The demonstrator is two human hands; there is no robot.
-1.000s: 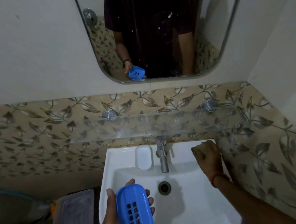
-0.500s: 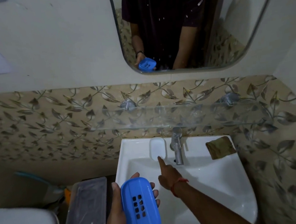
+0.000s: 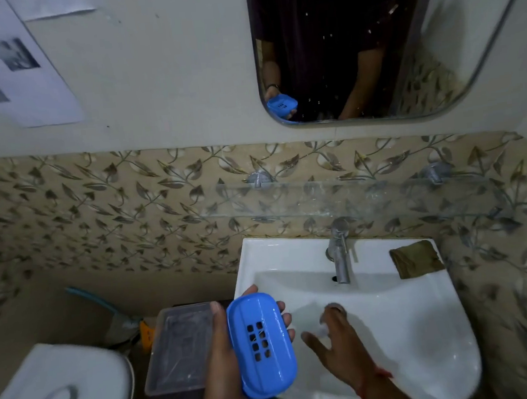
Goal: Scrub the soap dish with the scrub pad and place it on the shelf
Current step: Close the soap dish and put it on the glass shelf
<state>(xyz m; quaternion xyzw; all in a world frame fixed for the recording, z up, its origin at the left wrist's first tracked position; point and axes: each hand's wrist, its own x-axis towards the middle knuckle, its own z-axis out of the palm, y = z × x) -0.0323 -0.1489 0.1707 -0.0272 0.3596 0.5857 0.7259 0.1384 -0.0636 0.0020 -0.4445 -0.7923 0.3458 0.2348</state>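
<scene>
My left hand (image 3: pixel 225 383) grips the blue soap dish (image 3: pixel 261 344) from the side, its slotted face turned up, at the sink's (image 3: pixel 429 328) left edge. My right hand (image 3: pixel 344 349) hovers over the basin just right of the dish and pinches a small pale, blurred thing (image 3: pixel 320 329) that looks like the white soap bar. The brown scrub pad (image 3: pixel 416 258) lies on the sink's back right rim, apart from both hands. The glass shelf (image 3: pixel 351 194) runs along the tiled wall above the tap (image 3: pixel 340 256).
A mirror (image 3: pixel 369 44) above reflects a person holding the dish. Left of the sink stand a clear plastic box (image 3: pixel 179 345) and a white toilet tank (image 3: pixel 49 396). Papers (image 3: pixel 14 62) hang on the wall at upper left. The drain (image 3: pixel 336 306) shows by my right fingertips.
My right hand left the scrub pad on the rim, reached to the white soap by the tap, and now is over the basin; the soap is gone from the rim. View shifted left.
</scene>
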